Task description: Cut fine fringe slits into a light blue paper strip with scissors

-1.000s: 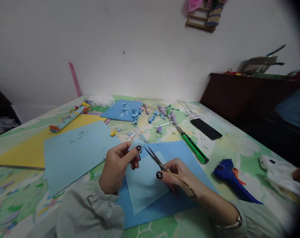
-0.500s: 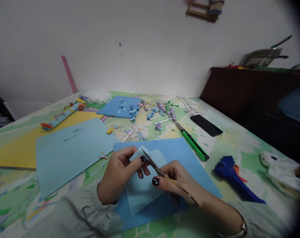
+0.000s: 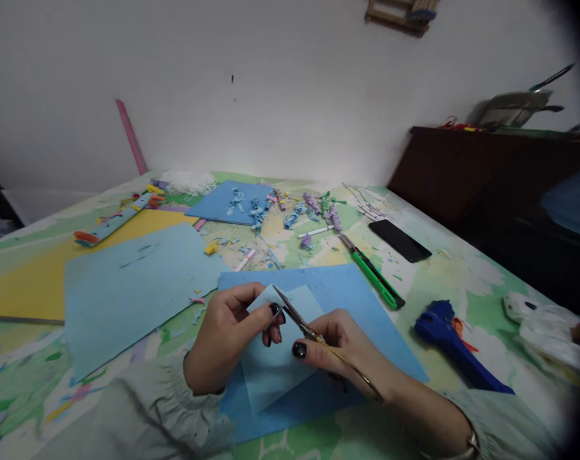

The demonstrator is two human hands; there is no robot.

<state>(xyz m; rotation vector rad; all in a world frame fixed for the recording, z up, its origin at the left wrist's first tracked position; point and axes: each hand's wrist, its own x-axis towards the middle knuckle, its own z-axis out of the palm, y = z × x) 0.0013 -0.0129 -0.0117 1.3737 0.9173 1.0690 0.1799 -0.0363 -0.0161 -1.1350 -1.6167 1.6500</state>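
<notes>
My left hand pinches a small piece of light blue foam sheet between thumb and fingers. My right hand is closed round the gold handles of a pair of scissors. The scissor blades point up and left, at the edge of the pinched piece. Below both hands a larger light blue sheet lies on a darker blue foam sheet. How far the blades have cut cannot be made out.
A green utility knife, a black phone and a blue glue gun lie to the right. Left are a pale blue sheet and a yellow sheet. Several small foam figures and scraps lie further back.
The scissor tips have shifted slightly against the small piece, and more of its edge shows. The view has moved a little; both hands keep their holds.
</notes>
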